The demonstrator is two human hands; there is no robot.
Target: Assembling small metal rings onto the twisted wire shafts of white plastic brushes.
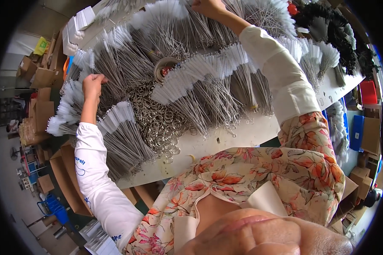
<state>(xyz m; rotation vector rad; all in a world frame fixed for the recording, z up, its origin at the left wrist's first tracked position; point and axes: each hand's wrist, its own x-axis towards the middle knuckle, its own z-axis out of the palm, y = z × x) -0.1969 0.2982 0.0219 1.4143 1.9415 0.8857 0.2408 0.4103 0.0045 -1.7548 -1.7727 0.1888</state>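
My left hand (92,86) is at the left side of the table, its thumb and fingertips pinched together among white-bristled wire brushes (119,38). Whatever lies between those fingertips is too small to make out. My right hand (210,7) reaches to the far side, partly cut by the upper edge of the view, fingers curled over more wire brushes (200,29). What it grips is hidden. Between the arms spreads a heap of metal rings (161,127). Thin wire brushes with looped ends (204,89) lie in rows beside the rings.
A small round bowl (161,70) with red bits inside sits among the brushes. White folded cartons (74,29) stand at the far left, black brushes (327,25) at the far right. Cardboard boxes (68,178) and a blue bin (356,131) flank the white table (208,148).
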